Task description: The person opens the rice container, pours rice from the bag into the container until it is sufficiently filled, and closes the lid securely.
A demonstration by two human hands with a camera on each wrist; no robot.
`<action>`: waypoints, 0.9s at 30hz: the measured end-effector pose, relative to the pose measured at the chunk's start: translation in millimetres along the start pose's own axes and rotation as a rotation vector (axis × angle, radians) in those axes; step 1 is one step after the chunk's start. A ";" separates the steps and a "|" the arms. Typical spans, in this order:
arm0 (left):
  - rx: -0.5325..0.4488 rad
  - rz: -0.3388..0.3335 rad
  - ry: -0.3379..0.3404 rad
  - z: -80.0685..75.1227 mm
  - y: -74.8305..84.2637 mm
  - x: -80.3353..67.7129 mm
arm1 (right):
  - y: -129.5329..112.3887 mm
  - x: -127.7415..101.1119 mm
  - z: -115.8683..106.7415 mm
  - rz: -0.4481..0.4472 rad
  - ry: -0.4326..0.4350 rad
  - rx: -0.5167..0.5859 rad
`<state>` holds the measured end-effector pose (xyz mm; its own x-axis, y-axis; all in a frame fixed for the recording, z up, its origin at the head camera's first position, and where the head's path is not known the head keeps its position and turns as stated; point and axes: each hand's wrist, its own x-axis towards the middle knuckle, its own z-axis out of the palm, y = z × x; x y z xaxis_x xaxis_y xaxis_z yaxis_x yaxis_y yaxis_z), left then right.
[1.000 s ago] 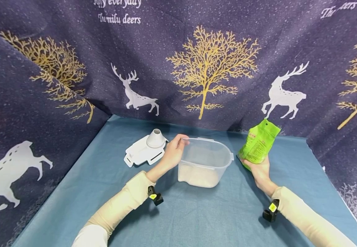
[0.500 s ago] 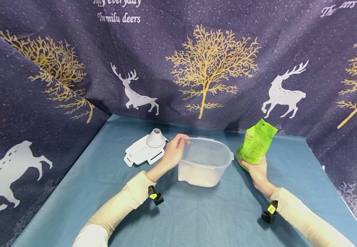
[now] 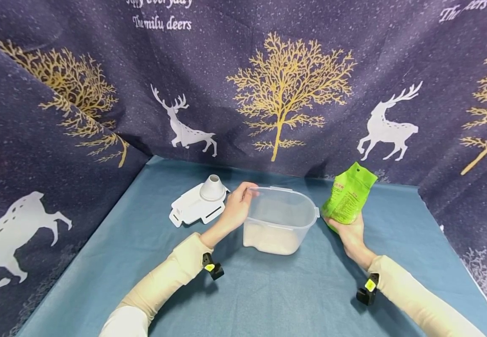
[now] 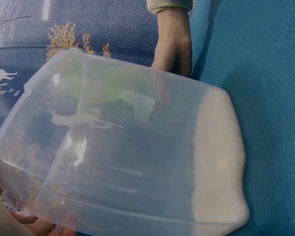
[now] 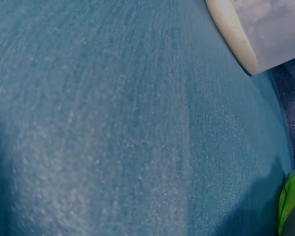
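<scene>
Blue cloth (image 3: 269, 299) covers the table, with a dark curtain (image 3: 100, 61) of white deer and gold trees hung behind and at both sides.

On the cloth stands a clear plastic container (image 3: 280, 213), its long axis running left to right, its mouth up, a layer of white grains (image 3: 269, 238) in its bottom. The left hand (image 3: 236, 209) grips its left rim, fingers curled over the edge. Just right of the container, the right hand (image 3: 350, 230) holds a green pouch (image 3: 349, 194) by its lower end; the pouch stands above the hand, its top tilted up and to the right.

Left of the container lies a white lid (image 3: 193, 208) with a funnel spout (image 3: 212, 188).

Only the left wrist view shows the grains (image 4: 219, 162) banked along one wall, the green pouch (image 4: 113, 88) blurred through the plastic. Right wrist view gives cloth (image 5: 113, 123), the container's base (image 5: 236, 34) and a pouch corner (image 5: 291, 201).
</scene>
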<state>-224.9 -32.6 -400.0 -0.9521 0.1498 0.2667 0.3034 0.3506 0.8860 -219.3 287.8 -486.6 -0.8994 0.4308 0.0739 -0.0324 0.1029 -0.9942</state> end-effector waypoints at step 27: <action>-0.004 0.010 0.012 1.1 -0.1 -1.7 | -0.8 -12.6 -1.0 -0.011 -0.045 -0.069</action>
<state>-223.3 -31.9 -401.0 -0.9495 0.1417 0.2798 0.3123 0.3457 0.8849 -207.5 283.2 -486.7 -0.9179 0.3889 0.0792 -0.0132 0.1694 -0.9855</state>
